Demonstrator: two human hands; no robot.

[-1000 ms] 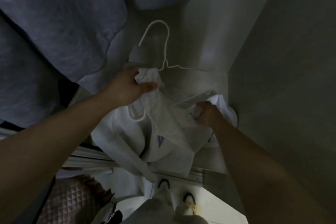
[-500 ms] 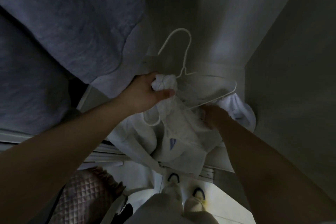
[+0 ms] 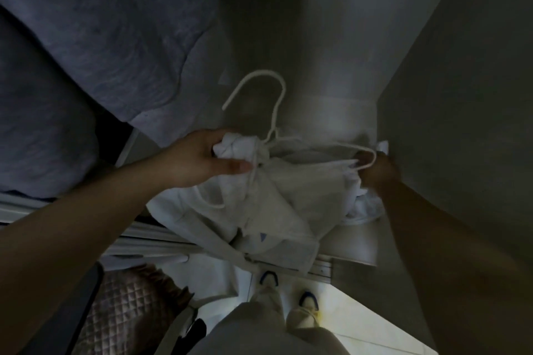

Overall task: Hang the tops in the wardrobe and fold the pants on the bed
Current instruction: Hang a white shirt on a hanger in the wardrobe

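Hanger (image 3: pixel 275 135) and white top (image 3: pixel 277 199) are held together at the wardrobe opening, below the grey-blue garments (image 3: pixel 95 46) that already hang there. The left hand (image 3: pixel 202 157) grips a bunch of the top's cloth at the base of the hook; its fingers (image 3: pixel 233 166) are curled round that bunch. The right hand (image 3: pixel 375 170) is at the hanger's right tip, in shadow; it appears to pinch the cloth there, but the grip cannot be told for certain. The rest of the top sags in folds below the wire, above the wardrobe's floor track (image 3: pixel 320 268).

Procedure, as judged:
1. Seat the right shoulder seam over the right tip of the wire before letting go.
2. Spread the bunched neck cloth, so that the left shoulder lies on the left arm of the hanger.
3. Keep the hook free and pointing up toward the rail.
4. Lift by the hook only when both shoulders sit evenly, or the top may slide off one side.

Change from one second ago: the hanger's right arm now shows bare out to its tip, where it was partly under cloth. The left hand holds the same bunch. Both hands and the hanger sit further right in view.
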